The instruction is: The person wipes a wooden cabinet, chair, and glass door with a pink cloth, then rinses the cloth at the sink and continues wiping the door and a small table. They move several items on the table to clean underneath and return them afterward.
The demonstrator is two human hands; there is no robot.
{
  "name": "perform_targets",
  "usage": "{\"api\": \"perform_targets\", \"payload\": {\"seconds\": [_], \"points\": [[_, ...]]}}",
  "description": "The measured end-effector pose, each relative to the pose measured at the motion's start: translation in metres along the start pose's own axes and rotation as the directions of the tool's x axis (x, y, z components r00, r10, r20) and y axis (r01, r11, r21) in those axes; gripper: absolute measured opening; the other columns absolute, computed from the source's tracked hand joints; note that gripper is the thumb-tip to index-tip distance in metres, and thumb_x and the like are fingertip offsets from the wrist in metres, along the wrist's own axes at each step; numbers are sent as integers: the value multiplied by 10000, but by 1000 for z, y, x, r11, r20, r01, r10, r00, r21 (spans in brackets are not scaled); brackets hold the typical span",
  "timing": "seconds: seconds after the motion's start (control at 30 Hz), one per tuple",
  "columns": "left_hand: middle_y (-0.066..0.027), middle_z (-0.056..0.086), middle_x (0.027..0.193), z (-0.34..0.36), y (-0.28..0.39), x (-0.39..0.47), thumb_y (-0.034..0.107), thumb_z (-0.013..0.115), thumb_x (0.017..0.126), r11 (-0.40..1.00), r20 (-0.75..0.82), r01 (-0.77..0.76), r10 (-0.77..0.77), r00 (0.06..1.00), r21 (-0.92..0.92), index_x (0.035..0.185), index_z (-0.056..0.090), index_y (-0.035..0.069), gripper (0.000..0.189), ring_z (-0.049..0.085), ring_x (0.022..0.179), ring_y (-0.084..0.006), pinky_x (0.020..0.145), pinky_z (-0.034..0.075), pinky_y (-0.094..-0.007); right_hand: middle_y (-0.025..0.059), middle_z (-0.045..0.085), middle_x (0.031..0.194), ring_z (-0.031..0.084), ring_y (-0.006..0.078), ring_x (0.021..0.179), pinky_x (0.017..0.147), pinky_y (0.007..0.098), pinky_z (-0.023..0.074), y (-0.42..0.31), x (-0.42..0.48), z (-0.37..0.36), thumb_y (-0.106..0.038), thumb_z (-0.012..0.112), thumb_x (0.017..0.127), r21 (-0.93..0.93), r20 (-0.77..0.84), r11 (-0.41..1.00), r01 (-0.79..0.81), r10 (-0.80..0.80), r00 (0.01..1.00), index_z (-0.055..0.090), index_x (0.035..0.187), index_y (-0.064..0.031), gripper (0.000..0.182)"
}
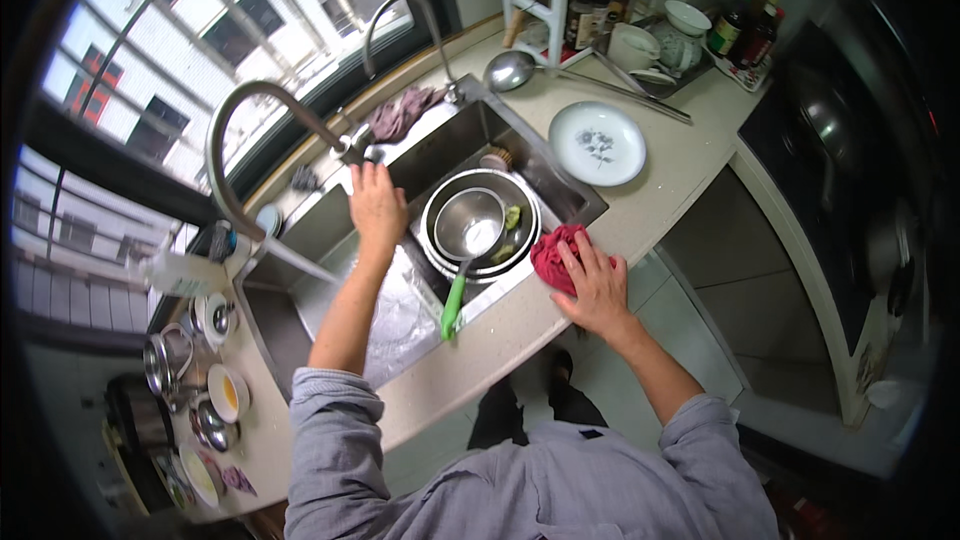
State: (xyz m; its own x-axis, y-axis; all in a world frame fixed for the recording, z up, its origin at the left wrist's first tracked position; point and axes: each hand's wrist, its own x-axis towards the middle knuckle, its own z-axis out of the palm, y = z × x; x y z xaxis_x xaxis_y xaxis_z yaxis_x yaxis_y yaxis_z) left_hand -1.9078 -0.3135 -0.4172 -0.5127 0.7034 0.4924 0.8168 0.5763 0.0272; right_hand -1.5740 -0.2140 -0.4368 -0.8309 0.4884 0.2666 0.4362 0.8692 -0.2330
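My left hand (377,206) reaches over the sink divider, fingertips at the base of the curved metal faucet (259,94); the fingers partly hide its handle. Water (304,261) streams from the spout into the left sink basin (281,315). Under my right hand (598,285), a bunched red cloth (553,262) is pressed on the counter's front edge, right of the sink. Between my hands, nested metal bowls (427,236) stand in the right basin. Green vegetable scraps (511,217) lie inside them. A green-handled utensil (453,306) leans out over the sink rim.
A white flower-patterned plate (598,144) lies right of the sink, near a metal ladle (511,70). Crockery and bottles (754,34) stand farther back. A brownish cloth (403,114) lies behind the sink. Bowls (228,393) crowd the left counter; a dark stove (817,127) is at right.
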Motion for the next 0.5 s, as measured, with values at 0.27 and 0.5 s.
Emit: {"api": "perform_targets", "payload": {"seconds": [0.27,0.5], "points": [[-38,618,954,78,-101,125,161,463,805,875,178,-321,273,945,363,870,605,105,166,477,1100,-301,819,398,-412,98,403,1327,490,206,986,857,417,335,4,2,25,-384,692,592,-84,-41,988,-129,126,991,379,1317,-107,836],[-25,658,953,94,-98,152,360,428,851,677,633,-498,61,771,542,899,691,159,334,612,906,-230,828,342,-465,34,433,1316,486,178,929,834,357,330,12,-10,28,-322,696,611,-75,-123,987,-140,130,984,426,1289,-119,758]]}}
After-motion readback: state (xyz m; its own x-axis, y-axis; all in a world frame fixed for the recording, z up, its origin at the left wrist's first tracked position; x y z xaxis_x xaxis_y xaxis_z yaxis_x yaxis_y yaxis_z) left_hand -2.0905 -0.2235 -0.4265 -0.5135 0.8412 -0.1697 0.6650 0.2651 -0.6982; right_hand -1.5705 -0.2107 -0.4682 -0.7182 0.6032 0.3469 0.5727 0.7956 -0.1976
